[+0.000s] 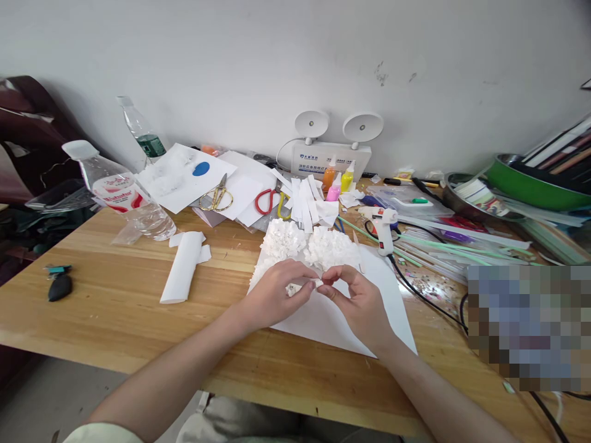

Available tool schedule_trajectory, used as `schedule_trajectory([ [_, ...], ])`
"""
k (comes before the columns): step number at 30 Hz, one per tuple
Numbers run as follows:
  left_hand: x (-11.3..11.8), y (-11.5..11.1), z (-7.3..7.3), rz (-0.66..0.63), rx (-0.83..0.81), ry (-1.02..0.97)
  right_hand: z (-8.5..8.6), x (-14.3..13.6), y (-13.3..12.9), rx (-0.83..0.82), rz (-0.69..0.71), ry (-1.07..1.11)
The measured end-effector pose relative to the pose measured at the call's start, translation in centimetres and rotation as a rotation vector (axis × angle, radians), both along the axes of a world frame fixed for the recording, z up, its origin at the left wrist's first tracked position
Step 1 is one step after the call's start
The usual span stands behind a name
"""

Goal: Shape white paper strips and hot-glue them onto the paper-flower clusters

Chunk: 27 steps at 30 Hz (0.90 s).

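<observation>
My left hand (287, 288) and my right hand (354, 298) meet over a white paper sheet (390, 307). Between their pinched fingertips is a small piece of white paper (318, 282), mostly covered by the fingers. Just behind the hands, ruffled white paper clusters (282, 239) lie on the sheet, one partly hidden by my left hand. Loose white paper strips (305, 206) are heaped beyond them. A white hot glue gun (383, 227) stands to the right of the sheet, its black cord running toward the right edge.
At left are a water bottle (132, 197), a folded white paper (181, 271) and keys (60, 286). Gold scissors (217, 198) and red-handled pliers (265, 202) lie behind. Small paint bottles (334, 186) stand before an emergency light (330, 159). Glue sticks and a green bowl (530, 184) crowd the right.
</observation>
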<state>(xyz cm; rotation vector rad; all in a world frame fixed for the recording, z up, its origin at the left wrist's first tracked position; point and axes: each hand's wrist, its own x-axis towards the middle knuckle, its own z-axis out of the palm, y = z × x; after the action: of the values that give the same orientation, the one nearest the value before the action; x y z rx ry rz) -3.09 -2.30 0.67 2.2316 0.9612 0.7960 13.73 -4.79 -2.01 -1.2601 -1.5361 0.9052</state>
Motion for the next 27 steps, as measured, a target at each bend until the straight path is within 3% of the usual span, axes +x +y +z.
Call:
schedule_trajectory([
  [14, -0.01, -0.27, 0.01, -0.032, 0.018, -0.001, -0.13, -0.09, 0.06, -0.004, -0.071, -0.011],
  [21, 0.14, -0.41, -0.18, 0.008, 0.042, 0.016, -0.31, 0.04, 0.27, -0.062, -0.005, 0.017],
  [27, 0.05, -0.46, -0.33, -0.02, 0.194, 0.122, -0.49, 0.11, 0.33, -0.029, 0.056, 0.019],
])
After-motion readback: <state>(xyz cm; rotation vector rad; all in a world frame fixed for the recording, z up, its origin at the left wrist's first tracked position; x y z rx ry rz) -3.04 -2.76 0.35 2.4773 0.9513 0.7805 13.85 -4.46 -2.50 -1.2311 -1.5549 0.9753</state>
